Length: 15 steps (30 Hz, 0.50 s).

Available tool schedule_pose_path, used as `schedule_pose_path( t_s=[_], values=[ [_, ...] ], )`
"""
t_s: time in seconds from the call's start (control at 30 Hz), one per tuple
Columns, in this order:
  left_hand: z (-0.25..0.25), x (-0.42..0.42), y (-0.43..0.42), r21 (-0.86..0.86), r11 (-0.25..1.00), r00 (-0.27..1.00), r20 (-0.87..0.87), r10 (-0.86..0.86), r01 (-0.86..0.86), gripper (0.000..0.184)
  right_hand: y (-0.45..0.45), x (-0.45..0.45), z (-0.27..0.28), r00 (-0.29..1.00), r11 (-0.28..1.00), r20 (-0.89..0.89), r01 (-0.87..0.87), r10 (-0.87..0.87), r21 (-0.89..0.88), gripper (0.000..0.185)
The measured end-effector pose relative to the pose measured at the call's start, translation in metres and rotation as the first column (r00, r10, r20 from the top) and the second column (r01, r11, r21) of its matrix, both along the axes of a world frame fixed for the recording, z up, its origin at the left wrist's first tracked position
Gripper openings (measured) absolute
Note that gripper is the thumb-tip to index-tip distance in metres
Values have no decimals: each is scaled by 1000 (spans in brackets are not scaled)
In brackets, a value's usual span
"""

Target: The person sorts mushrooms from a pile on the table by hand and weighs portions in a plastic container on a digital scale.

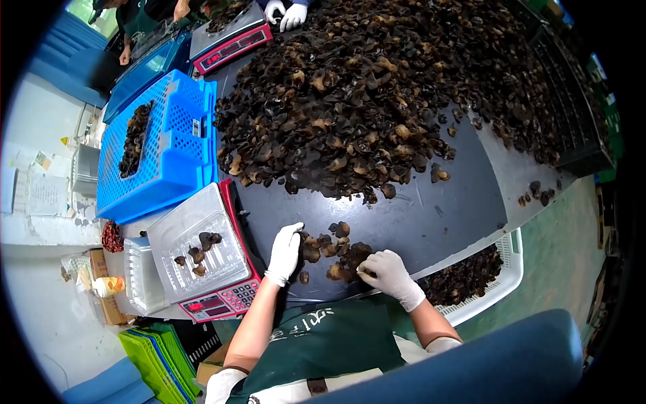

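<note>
My left hand (285,253), in a white glove, rests on the dark tabletop with its fingers stretched out, beside a small group of dark brown wood ear mushrooms (329,248). On the other side of that group, my gloved right hand (391,275) has its fingers bent and pinched at a wood ear mushroom (355,256); the fingertips are partly hidden. To the left, a red-framed digital scale (229,296) carries a clear plastic tray (222,250) with several mushroom pieces (196,254) in it.
A large mushroom heap (350,101) covers the far table. Left stand a blue crate (178,151), clear trays (142,276) and a second scale (232,48). A white basket (515,262) of mushrooms sits below the right edge. Across the table are a co-worker's gloved hands (286,15).
</note>
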<state>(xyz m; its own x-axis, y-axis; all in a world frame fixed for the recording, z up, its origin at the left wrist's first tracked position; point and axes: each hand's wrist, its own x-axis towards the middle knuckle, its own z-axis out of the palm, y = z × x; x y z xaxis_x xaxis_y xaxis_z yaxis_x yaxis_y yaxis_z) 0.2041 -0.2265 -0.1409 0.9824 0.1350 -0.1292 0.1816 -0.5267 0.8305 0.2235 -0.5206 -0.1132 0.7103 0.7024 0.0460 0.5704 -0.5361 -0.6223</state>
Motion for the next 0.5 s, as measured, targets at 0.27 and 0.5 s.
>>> schedule_pose_path(
  t_s=[0.27, 0.5],
  values=[
    [-3, 0, 1, 5, 1000, 1000, 5, -12, 12, 28, 1, 6, 12, 992, 996, 93, -88, 85, 33, 23],
    [0, 0, -2, 2, 1000, 999, 54, 4, -4, 28, -2, 10, 24, 993, 972, -113, 68, -43, 225, 23]
  ],
)
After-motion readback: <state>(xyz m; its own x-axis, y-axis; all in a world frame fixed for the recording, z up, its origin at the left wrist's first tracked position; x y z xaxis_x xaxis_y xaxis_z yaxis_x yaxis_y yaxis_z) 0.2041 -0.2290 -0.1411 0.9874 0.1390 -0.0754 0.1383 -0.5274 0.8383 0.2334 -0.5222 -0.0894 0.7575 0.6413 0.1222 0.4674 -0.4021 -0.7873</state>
